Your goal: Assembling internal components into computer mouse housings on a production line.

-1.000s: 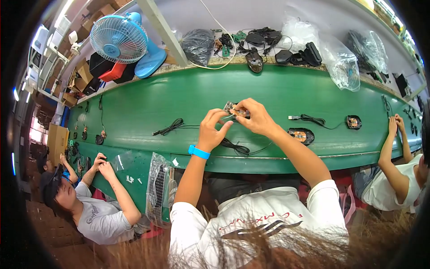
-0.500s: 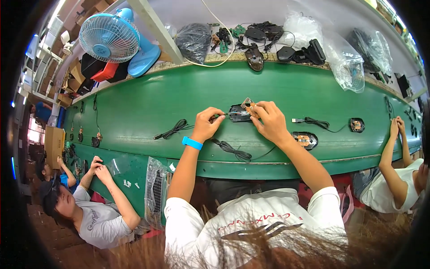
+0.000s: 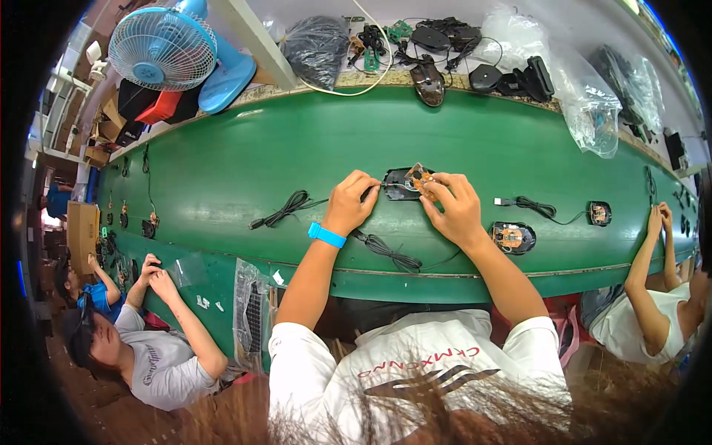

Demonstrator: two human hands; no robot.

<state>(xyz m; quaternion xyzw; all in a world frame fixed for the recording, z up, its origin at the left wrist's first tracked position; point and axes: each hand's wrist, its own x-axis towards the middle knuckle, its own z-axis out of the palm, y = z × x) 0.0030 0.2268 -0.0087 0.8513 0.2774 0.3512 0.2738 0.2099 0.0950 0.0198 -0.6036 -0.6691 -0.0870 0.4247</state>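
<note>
Over the green work surface [image 3: 311, 148], a black mouse base shell [image 3: 398, 194] lies between my hands. My right hand [image 3: 454, 209] pinches an orange-brown circuit board [image 3: 420, 175], tilted over the shell's right part. At the shell's left end, my left hand [image 3: 351, 200] has thumb and fingers closed on the mouse cable, mostly hidden by the fingertips. Thin wires run inside the shell. A bundled black cable [image 3: 285, 210] lies left of that hand. To the right sits another mouse base with its board [image 3: 513, 237].
Nearer me lies a cable bundle [image 3: 389, 252]; further right, a small mouse base [image 3: 599, 213] with its cable [image 3: 535, 207]. A ledge behind holds a blue fan [image 3: 165, 52], a dark mouse [image 3: 428, 83] and plastic bags [image 3: 586, 111]. Co-workers [image 3: 170, 348] sit at left and right.
The view has shifted slightly. My right hand still holds the circuit board, now turned at a different angle over the shell. My left hand stays at the shell's left end.
</note>
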